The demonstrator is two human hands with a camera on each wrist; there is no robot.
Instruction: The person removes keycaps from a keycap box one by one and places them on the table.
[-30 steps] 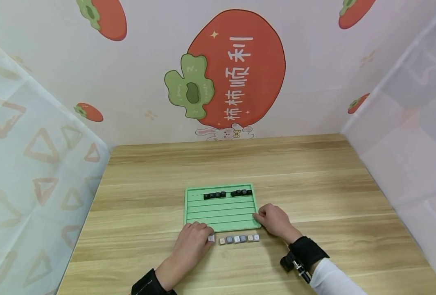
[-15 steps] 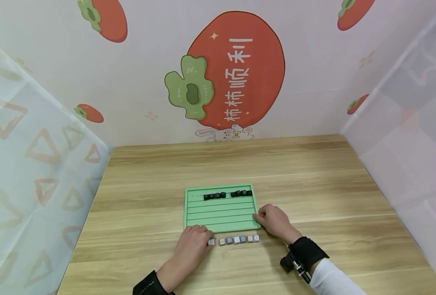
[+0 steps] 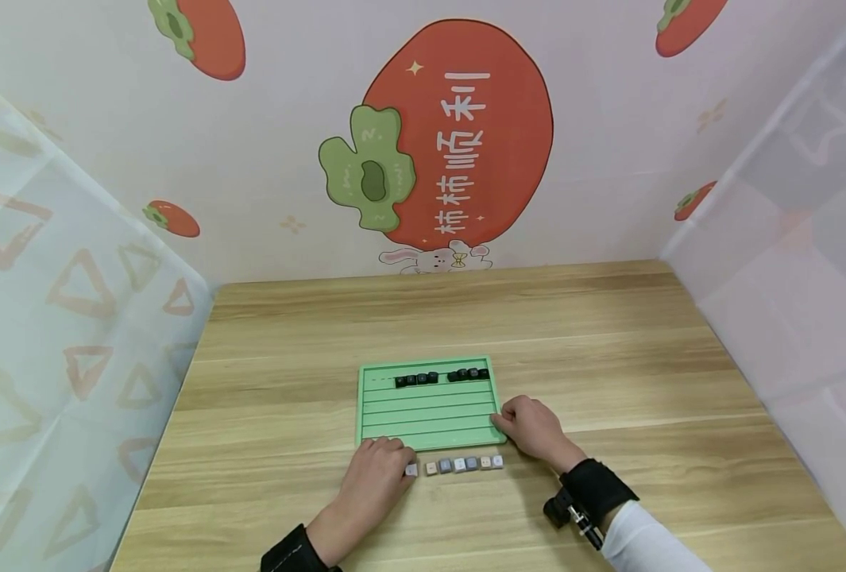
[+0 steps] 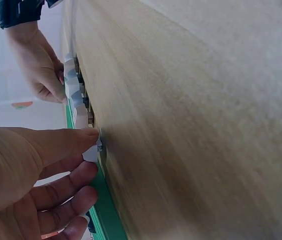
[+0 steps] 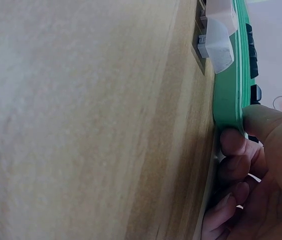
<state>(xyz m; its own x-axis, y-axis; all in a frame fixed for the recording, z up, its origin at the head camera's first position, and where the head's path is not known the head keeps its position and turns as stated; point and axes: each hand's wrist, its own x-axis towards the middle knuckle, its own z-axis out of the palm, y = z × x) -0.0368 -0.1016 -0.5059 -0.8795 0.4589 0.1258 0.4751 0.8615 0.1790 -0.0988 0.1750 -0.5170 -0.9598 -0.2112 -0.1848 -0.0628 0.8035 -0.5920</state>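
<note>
My left hand [image 3: 371, 481] pinches a pale keycap [image 4: 91, 153] between thumb and fingertips, at the left end of a row of loose keycaps [image 3: 460, 465] in white, beige and grey. Behind that row lies a green ridged tray [image 3: 430, 421] with black keycaps [image 3: 423, 379] in two groups along its top slot. My right hand [image 3: 533, 429] grips the tray's near right corner. In the right wrist view its thumb [image 5: 265, 120] lies on the tray's upper edge and a fingertip [image 5: 233, 141] against the side below.
The wooden table [image 3: 287, 357] extends around the tray on all sides. A printed backdrop [image 3: 265, 159] stands behind it, with pale curtains [image 3: 72, 334] at left and right. A black wrist strap with a small camera [image 3: 557, 508] is on the right wrist.
Over the last second my left hand has drawn slightly toward the table's front with the pinched keycap, from beside the tray's edge to the row's line. My right hand has stayed still.
</note>
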